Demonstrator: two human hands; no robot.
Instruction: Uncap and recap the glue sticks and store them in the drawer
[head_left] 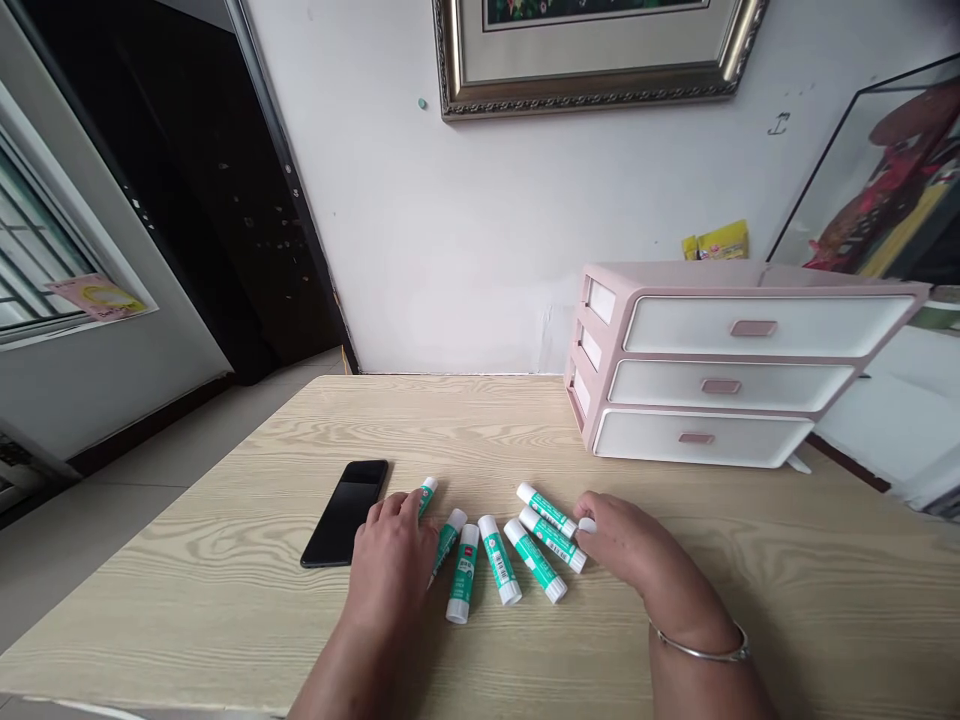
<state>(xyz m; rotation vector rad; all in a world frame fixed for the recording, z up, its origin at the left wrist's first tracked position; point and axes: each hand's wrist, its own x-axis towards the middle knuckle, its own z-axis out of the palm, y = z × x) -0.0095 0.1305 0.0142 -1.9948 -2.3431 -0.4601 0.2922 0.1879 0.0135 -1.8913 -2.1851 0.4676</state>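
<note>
Several green-and-white glue sticks (499, 560) lie fanned out on the wooden table. My left hand (394, 550) is closed over the leftmost glue stick (428, 493), whose white end shows past the fingers; the rest of it is hidden. Just right of that hand lies another glue stick (448, 545), partly covered. My right hand (622, 542) has its fingers curled round a glue stick, of which only a round white end (587, 525) shows. Close beside it, the tips of two more glue sticks (553, 538) come near the fingers.
A black phone (346, 512) lies left of my left hand. At the back right stands a pink drawer unit (720, 387) with white drawers, a yellow packet (718, 242) behind its top. The white wall (450, 250) rises behind the table (247, 600).
</note>
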